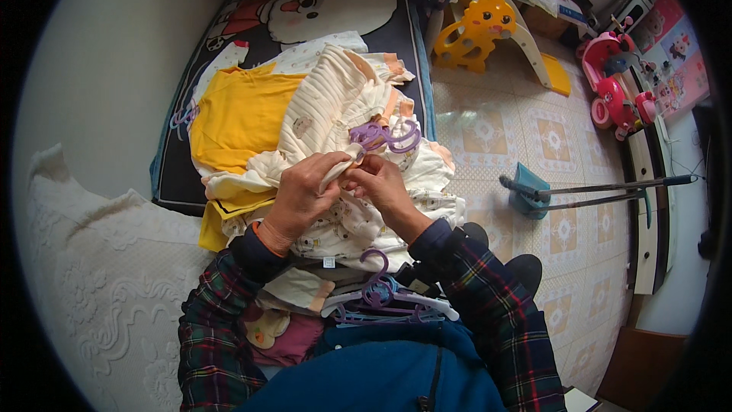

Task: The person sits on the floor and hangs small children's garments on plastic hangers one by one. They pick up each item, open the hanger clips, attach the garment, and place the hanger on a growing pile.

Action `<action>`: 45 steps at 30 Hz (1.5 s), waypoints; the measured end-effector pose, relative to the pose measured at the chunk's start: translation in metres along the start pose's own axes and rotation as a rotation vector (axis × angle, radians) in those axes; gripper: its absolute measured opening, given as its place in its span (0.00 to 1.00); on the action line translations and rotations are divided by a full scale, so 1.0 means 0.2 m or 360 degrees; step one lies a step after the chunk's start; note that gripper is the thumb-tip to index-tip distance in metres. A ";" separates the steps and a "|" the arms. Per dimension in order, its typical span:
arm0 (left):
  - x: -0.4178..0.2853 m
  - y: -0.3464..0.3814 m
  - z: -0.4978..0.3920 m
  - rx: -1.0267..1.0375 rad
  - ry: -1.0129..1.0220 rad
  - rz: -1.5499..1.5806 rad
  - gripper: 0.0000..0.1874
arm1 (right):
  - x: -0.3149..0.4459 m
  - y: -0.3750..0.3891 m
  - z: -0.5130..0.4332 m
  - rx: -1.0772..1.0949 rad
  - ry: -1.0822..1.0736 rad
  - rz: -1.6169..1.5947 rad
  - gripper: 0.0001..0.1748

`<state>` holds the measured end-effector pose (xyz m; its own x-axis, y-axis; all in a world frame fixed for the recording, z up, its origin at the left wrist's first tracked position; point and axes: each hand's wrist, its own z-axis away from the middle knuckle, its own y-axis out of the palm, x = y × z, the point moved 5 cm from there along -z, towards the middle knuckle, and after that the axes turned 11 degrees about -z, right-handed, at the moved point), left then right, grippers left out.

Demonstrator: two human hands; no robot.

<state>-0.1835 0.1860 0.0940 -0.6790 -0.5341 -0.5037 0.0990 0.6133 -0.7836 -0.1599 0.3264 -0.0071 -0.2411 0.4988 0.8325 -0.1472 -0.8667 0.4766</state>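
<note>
A cream ribbed child's garment (326, 97) lies spread over a pile of clothes in front of me. My left hand (309, 194) pinches a cream edge of it between thumb and fingers. Close beside it, my right hand (380, 186) has its fingertips curled at the same edge; what lies between them is partly hidden. Several purple hangers (380, 136) rest on the garment just beyond my fingers. To the left is a yellow garment (246, 114), and under my wrists lies a white printed garment (337, 229).
More hangers (392, 309) lie against my body, near a maroon cloth (289, 340). The pile rests on a dark mattress (177, 174). On the tiled floor (486, 131) at right stand a blue dustpan (529, 194), a yellow slide (480, 34) and a pink ride-on toy (617, 88).
</note>
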 end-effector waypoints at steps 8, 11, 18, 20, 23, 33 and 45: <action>0.07 -0.10 -0.01 -0.0221 -0.0185 0.0394 0.19 | -0.06 -0.03 0.03 -0.0035 0.0298 -0.0029 0.11; 0.30 -0.27 -0.02 -0.0478 -0.0504 0.0392 0.14 | -0.03 -0.07 0.04 -0.0132 0.0326 -0.0110 0.11; 0.87 -0.85 0.04 -0.0974 -0.0722 -0.0085 0.14 | 0.10 -0.05 0.08 -0.0183 0.0113 -0.0156 0.13; 0.85 -0.91 0.07 -0.1022 -0.0679 -0.0627 0.15 | 0.15 -0.07 0.11 -0.0207 0.0071 -0.0075 0.12; 0.64 -0.79 0.11 -0.0893 -0.0566 -0.0678 0.16 | 0.21 -0.09 0.16 -0.0138 0.0043 0.0102 0.12; -0.16 -0.01 -0.03 0.0190 0.0232 0.0283 0.23 | 0.24 -0.07 0.52 -0.0068 -0.0045 0.0279 0.25; -0.24 0.45 0.13 0.0345 0.0287 0.0323 0.11 | 0.01 -0.31 0.71 -0.0119 0.0227 0.0312 0.10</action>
<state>-0.1229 0.2512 0.0382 -0.7451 -0.2908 -0.6002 0.3844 0.5481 -0.7428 -0.0145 0.3800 0.0054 -0.4041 0.3219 0.8562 -0.1534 -0.9466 0.2835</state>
